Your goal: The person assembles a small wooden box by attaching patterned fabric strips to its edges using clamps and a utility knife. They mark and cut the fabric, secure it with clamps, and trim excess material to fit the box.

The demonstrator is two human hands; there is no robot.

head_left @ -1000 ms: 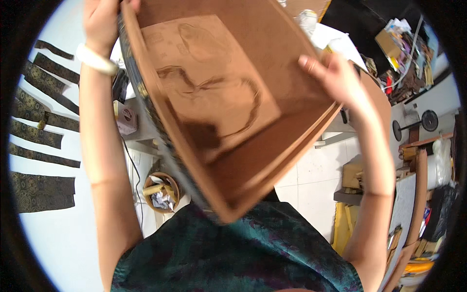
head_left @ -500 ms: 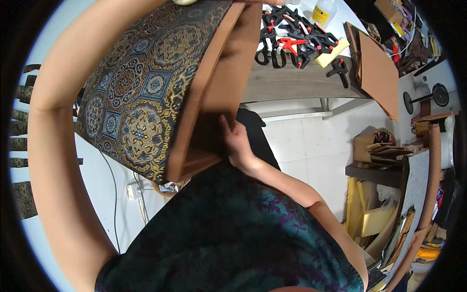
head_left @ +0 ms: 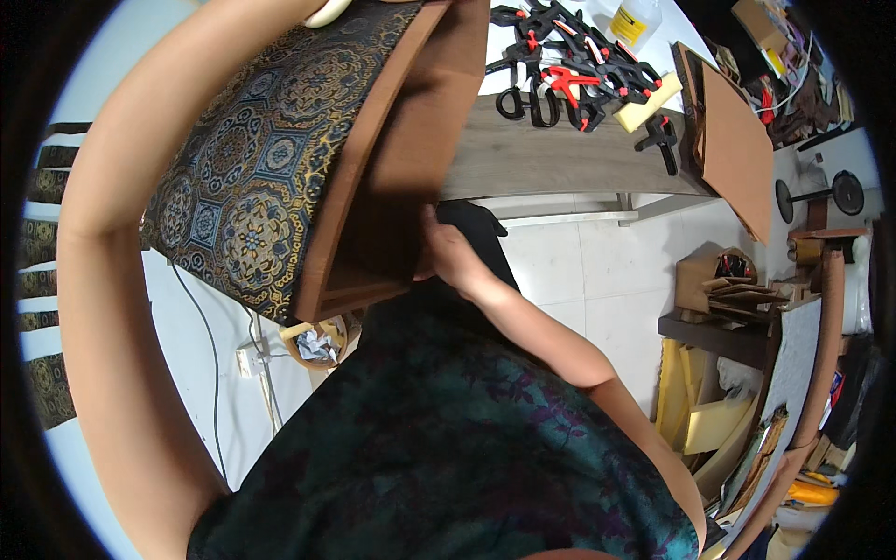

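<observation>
A large open box with a brown lining is held tilted in front of me. Dark brocade fabric with gold and blue medallions covers its outer side. My right hand grips the lower right edge of the box, thumb up along it; its other fingers are mostly hidden. My left arm curves up around the fabric side and wears a pale bangle at the wrist. Beyond the bangle, my left hand lies outside the picture.
Several black and red spring clamps lie on a table ahead, near a bottle and a yellow foam block. Brown boards lean at its right end. A basket and cables are below left.
The box has shifted left and slightly up, and my right hand has moved with it. More of the basket below shows. Fingertips at the top edge have left the picture.
</observation>
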